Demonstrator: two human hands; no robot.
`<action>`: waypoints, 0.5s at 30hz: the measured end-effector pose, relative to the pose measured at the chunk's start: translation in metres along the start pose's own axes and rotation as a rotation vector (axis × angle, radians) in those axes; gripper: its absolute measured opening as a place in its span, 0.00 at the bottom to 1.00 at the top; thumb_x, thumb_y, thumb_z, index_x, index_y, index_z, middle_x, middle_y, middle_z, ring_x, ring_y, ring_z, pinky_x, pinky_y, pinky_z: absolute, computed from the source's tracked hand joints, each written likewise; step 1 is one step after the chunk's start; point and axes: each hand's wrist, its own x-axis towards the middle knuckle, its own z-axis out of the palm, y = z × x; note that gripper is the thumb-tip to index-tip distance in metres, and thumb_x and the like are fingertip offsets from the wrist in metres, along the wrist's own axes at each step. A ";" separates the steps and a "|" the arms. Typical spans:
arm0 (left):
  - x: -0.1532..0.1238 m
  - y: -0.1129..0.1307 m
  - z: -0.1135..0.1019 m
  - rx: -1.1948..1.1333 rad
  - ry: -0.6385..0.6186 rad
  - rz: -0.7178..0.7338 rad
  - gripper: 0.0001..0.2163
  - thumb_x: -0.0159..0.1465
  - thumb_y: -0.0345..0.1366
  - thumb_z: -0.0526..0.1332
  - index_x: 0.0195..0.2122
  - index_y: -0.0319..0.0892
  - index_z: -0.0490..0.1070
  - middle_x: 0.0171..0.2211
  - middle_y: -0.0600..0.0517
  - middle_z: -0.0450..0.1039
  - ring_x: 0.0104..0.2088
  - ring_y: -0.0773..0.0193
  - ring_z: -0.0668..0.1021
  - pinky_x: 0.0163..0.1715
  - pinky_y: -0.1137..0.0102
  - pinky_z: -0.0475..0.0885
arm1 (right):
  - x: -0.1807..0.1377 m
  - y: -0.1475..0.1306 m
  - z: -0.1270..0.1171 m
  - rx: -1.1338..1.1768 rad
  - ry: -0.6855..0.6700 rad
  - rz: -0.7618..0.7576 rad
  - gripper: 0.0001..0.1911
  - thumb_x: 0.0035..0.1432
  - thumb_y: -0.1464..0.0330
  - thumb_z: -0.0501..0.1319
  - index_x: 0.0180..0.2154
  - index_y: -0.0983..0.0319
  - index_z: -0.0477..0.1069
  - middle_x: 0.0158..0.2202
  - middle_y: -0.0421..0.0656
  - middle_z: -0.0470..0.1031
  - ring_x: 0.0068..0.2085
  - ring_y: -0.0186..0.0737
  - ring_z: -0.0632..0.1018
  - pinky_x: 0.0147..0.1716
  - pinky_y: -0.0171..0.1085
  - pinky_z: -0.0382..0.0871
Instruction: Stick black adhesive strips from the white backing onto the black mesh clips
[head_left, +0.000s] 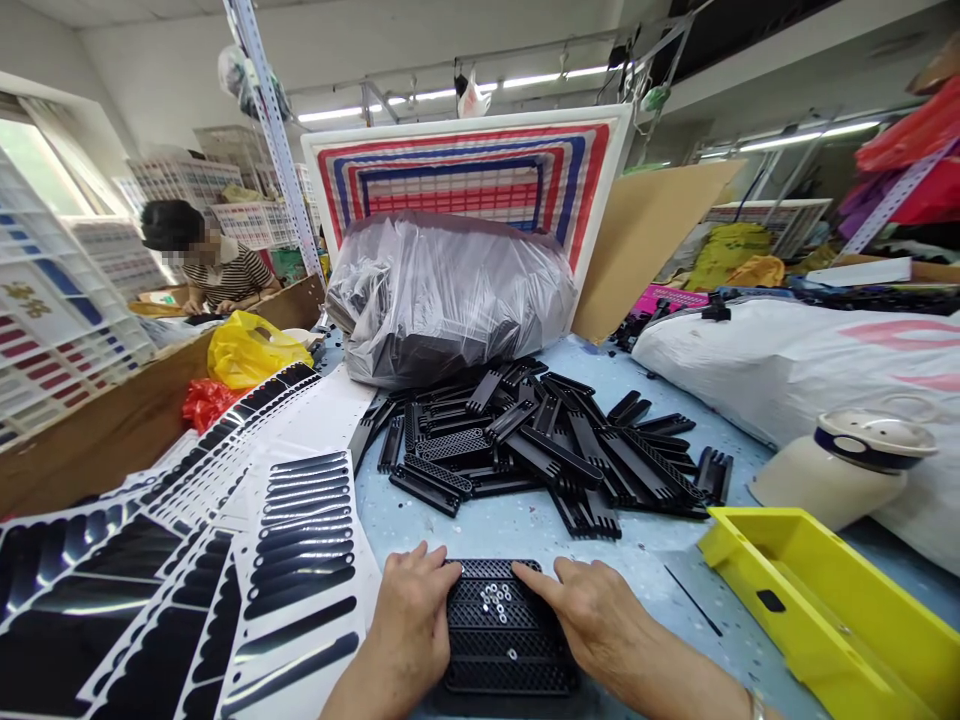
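Observation:
In front of me, several black plastic strips with perforated tops point(501, 647) lie side by side as a block. Small silvery ring-shaped pieces, like nuts point(496, 600), sit loose on top, mostly in a cluster and one apart. My left hand point(409, 620) is closed at the block's left side, its thumb on the end of the farthest strip. My right hand point(600, 610) grips the right side, a finger pressed on that strip's upper right part. Farther back is a heap of loose black plastic strips point(525, 440), some perforated, some with slotted ends.
White sheets of black stickers point(300, 540) spread at left. A yellow bin point(832, 610) and a cream jug point(832, 470) stand right, near a white sack point(810, 370). A plastic-wrapped bundle point(457, 300) is behind the heap. A person point(225, 270) sits far left.

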 end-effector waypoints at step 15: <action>-0.002 0.001 -0.002 0.002 -0.051 -0.042 0.22 0.56 0.20 0.53 0.45 0.44 0.79 0.48 0.41 0.81 0.48 0.42 0.82 0.43 0.46 0.78 | -0.002 0.009 -0.016 -0.160 -0.099 -0.062 0.36 0.46 0.86 0.52 0.56 0.60 0.68 0.30 0.42 0.74 0.27 0.39 0.73 0.31 0.40 0.57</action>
